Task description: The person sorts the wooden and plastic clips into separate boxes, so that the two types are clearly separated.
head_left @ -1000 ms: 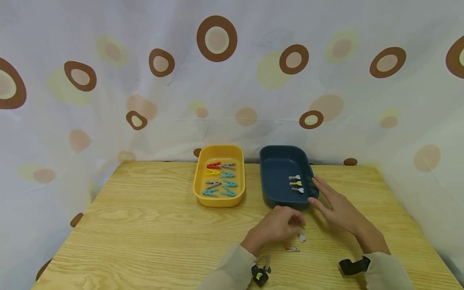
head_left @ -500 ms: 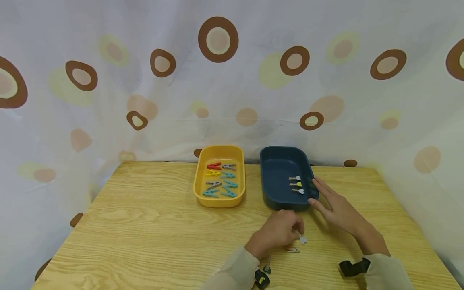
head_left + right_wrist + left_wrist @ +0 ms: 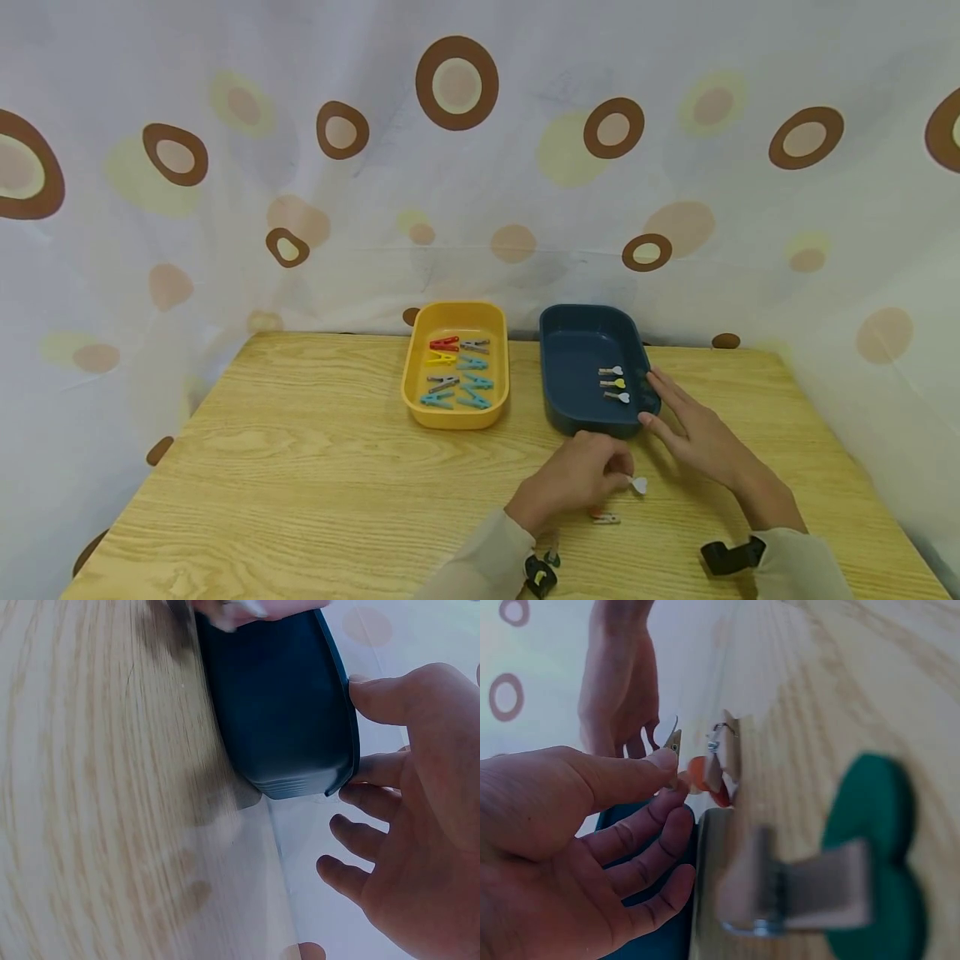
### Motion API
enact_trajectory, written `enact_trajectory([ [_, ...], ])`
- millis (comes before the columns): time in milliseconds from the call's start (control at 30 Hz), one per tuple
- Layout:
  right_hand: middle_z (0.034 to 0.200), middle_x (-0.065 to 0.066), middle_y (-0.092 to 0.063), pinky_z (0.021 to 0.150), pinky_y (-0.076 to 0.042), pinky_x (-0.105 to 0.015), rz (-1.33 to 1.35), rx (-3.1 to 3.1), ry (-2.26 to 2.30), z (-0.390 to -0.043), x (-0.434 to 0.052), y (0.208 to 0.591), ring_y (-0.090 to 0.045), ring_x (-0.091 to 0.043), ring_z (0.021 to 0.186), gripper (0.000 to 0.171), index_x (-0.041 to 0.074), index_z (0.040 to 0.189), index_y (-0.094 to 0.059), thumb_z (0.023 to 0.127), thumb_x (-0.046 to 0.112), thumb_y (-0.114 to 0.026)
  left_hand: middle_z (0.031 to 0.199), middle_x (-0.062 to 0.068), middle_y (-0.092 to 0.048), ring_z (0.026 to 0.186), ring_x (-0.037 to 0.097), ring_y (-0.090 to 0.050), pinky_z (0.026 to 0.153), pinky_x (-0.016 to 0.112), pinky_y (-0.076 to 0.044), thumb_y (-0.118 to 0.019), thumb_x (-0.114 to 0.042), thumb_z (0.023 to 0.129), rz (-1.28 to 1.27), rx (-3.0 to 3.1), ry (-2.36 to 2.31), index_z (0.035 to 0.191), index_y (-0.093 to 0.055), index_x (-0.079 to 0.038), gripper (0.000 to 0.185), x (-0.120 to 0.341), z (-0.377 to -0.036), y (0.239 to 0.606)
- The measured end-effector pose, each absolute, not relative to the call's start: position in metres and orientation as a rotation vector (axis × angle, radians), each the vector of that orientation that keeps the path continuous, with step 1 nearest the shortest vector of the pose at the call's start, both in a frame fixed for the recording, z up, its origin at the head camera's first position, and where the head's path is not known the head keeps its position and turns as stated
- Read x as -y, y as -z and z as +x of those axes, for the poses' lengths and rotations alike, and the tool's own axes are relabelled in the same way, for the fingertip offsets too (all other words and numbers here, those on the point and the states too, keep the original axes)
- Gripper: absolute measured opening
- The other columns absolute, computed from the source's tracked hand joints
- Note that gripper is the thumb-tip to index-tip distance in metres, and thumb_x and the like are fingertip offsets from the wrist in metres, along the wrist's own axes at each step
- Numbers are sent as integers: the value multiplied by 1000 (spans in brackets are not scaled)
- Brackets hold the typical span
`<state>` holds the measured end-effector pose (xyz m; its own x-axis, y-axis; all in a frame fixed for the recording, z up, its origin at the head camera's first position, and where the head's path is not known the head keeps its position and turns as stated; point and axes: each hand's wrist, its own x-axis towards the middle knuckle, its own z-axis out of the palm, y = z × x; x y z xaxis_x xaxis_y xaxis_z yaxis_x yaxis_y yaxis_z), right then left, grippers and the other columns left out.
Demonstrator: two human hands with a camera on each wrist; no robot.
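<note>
One small wooden clip with a white heart on its end (image 3: 637,484) sits pinched between my left hand's (image 3: 573,482) thumb and forefinger, lifted just off the tabletop (image 3: 300,467). In the left wrist view the fingers (image 3: 641,769) are curled round its wooden tail, heart end pointing away from the palm. Its long axis runs roughly left to right in the head view, heart toward the right hand.

My right hand (image 3: 697,437) lies flat on the tabletop, fingers straight and relaxed, holding nothing. Its fingertips touch the near right corner of the dark blue plastic tray (image 3: 570,417), as the right wrist view confirms (image 3: 285,705).

Relation that matters: the blue tray lies just beyond and slightly right of the held clip, near but not touching. Three like clips (image 3: 612,383) already lie in a column inside it. The left hand is the one carrying; the right only steadies the tray.

Another wooden clip with an orange end (image 3: 602,517) lies on the tabletop just beside the left hand. Further left stands a yellow plastic tray (image 3: 414,392) of coloured pegs.
</note>
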<state>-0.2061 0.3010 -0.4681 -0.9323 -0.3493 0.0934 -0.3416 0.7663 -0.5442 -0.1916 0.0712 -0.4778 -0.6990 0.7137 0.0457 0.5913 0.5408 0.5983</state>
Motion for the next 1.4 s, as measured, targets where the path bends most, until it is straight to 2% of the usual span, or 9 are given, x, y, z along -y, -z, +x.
enact_trajectory([
  [167, 166, -27, -21, 107, -29, -74, -580, -2951, 902, -207, -301, 469, -27, -56, 145, 74, 0, 162, -24, 107, 38, -56, 83, -16, -62, 72, -7, -54, 67, 8, -44, -74, -17, 97, 1126, -2517, -1047, 99, -74, -17, 2, -69, -195, 473],
  [367, 166, -27, -20, 106, -29, -75, -589, -2951, 910, -206, -300, 470, -28, -56, 145, 74, -1, 162, -24, 107, 37, -56, 89, -14, -69, 75, -9, -57, 70, 7, -47, -72, -17, 99, 1105, -2473, -1172, 105, -77, -12, 10, -64, -198, 462],
  [500, 167, -26, -19, 106, -28, -76, -588, -2939, 929, -206, -301, 471, -27, -57, 145, 74, 0, 162, -23, 107, 36, -56, 91, -13, -69, 77, -9, -58, 71, 8, -48, -70, -15, 100, 1088, -2461, -1241, 106, -77, -12, 10, -59, -198, 453],
  [633, 167, -26, -19, 106, -28, -76, -591, -2940, 927, -207, -301, 470, -27, -56, 145, 74, 0, 162, -22, 107, 36, -57, 93, -9, -69, 79, -3, -59, 72, 10, -48, -65, -13, 102, 1071, -2455, -1331, 105, -71, -14, 6, -53, -200, 449],
  [733, 167, -25, -19, 107, -29, -75, -590, -2946, 914, -207, -301, 469, -28, -56, 145, 75, 0, 162, -22, 107, 37, -57, 94, -4, -70, 80, 6, -64, 71, 12, -49, -62, -13, 104, 1029, -2445, -1412, 106, -67, -15, 6, -47, -203, 448],
  [867, 167, -25, -19, 107, -28, -75, -578, -2946, 901, -208, -301, 468, -27, -56, 145, 76, 1, 163, -23, 106, 38, -57, 92, 0, -71, 79, 16, -67, 68, 15, -50, -62, -14, 104, 945, -2419, -1525, 105, -68, -13, 6, -40, -209, 445],
  [1033, 167, -26, -19, 108, -27, -75, -576, -2940, 894, -208, -301, 468, -26, -56, 146, 76, 1, 163, -22, 107, 39, -56, 94, -6, -70, 79, 20, -66, 66, 18, -51, -66, -14, 102, 838, -2407, -1625, 103, -74, -11, 8, -31, -214, 441],
  [1267, 167, -25, -18, 108, -27, -75, -586, -2932, 912, -207, -301, 468, -25, -56, 146, 75, 1, 163, -22, 107, 38, -56, 95, -2, -71, 82, 9, -66, 72, 18, -54, -67, -7, 101, 795, -2416, -1698, 101, -76, -7, 10, -24, -216, 440],
  [1400, 167, -25, -18, 108, -27, -75, -589, -2931, 917, -206, -300, 468, -25, -56, 146, 75, 1, 163, -22, 107, 37, -56, 94, 0, -72, 81, 7, -67, 73, 18, -54, -68, -5, 99, 746, -2441, -1711, 98, -76, -6, 8, -20, -218, 441],
])
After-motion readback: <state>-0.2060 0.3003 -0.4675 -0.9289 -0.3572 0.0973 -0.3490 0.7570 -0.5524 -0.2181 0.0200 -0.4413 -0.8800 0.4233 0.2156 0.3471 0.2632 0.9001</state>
